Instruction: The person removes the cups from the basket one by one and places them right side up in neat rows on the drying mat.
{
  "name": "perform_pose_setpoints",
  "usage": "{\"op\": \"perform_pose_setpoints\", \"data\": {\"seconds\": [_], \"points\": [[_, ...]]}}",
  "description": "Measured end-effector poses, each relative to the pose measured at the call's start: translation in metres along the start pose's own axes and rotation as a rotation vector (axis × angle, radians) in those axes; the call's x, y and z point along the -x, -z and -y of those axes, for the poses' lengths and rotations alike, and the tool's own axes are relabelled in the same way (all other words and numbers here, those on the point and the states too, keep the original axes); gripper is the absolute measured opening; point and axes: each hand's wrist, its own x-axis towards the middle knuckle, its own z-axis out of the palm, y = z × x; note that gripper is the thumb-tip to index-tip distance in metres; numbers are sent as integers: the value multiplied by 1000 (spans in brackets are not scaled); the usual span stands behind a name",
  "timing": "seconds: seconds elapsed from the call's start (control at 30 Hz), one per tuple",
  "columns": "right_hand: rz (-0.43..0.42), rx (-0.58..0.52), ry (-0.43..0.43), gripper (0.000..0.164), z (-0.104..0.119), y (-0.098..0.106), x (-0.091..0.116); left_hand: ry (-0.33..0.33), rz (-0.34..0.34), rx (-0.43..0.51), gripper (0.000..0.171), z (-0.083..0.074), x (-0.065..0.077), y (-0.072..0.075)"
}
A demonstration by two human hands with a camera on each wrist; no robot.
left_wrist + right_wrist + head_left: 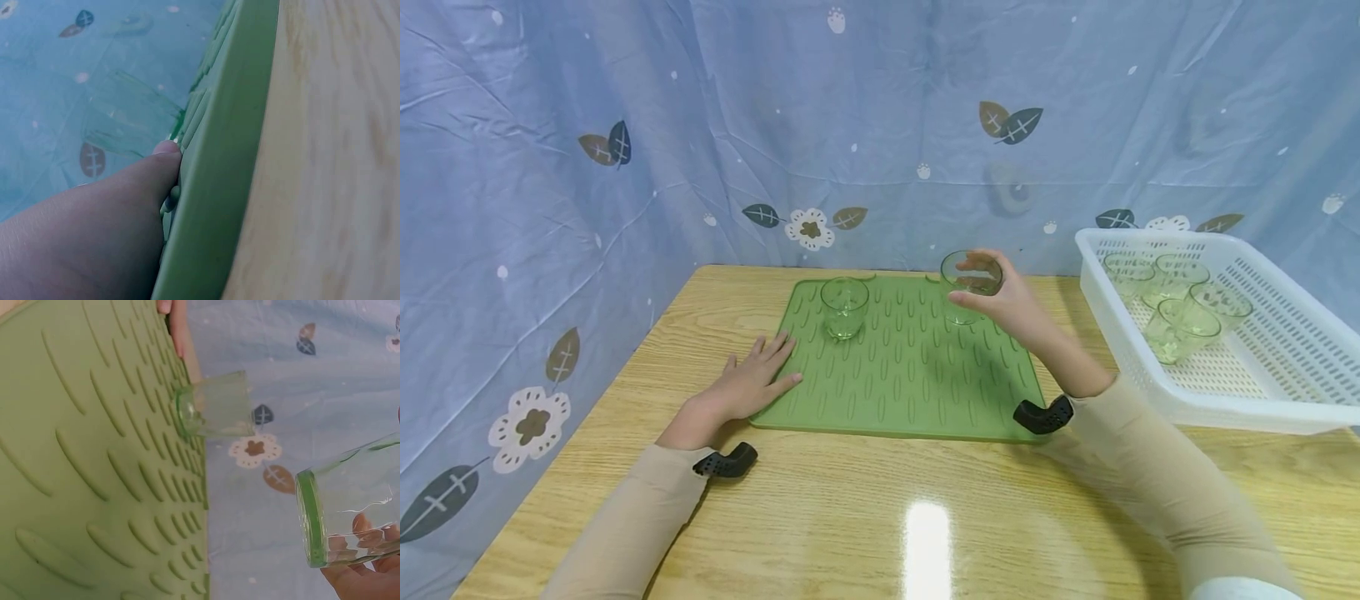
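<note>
My right hand (1003, 298) grips a clear green-tinted drinking glass (957, 310) near its rim, over the right part of a green ridged drying mat (895, 392). In the right wrist view this glass (350, 506) is upright relative to the mat, its base apart from the mat's surface. Another such glass (844, 310) stands upright on the mat's back left. My left hand (745, 385) rests flat with fingers spread on the mat's left edge. In the left wrist view, its thumb (165, 150) lies against the mat's ridged top.
A white perforated plastic basket (1262, 410) sits on the table at the right, with several similar green glasses (1183, 329) inside. The wooden table (820, 517) extends in front of the mat. Behind it hangs a blue patterned cloth (910, 100).
</note>
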Motion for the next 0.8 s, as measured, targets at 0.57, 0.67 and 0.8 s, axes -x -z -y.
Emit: {"op": "perform_pose_setpoints", "data": {"seconds": [0.57,0.67,0.8], "points": [[87,-42,-67,76,-19,-29,-23,-1,-2,-7,77,0,0,0],[108,-40,-72,79,-21,-35,-27,-1,-3,-5,77,0,0,-1],[133,-41,-77,81,-21,-43,-29,-3,-7,-4,77,0,0,-1]]}}
